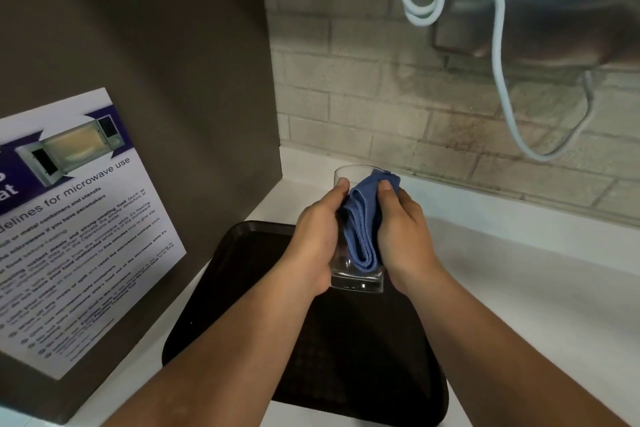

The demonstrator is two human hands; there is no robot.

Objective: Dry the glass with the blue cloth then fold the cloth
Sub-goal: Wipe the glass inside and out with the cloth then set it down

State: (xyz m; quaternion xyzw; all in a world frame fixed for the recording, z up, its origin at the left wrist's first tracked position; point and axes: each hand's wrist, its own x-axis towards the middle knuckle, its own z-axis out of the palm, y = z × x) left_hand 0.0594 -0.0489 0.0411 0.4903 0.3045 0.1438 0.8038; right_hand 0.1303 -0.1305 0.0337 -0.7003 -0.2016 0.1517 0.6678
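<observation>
A clear tumbler glass [360, 279] is held above the far end of a dark tray. My left hand [317, 239] wraps its left side, thumb near the rim. A folded blue cloth [362, 229] lies against the glass's outer wall, from the rim down to near the thick base. My right hand [403, 236] presses the cloth onto the glass, thumb on the cloth's top. Part of the glass is hidden behind the cloth and both hands.
The dark brown tray [242, 305] rests on a white counter [519, 288]. A dark panel with a microwave-use notice [79, 225] stands close on the left. A tiled wall [381, 97] is behind, and a pale cable [502, 80] hangs at the upper right.
</observation>
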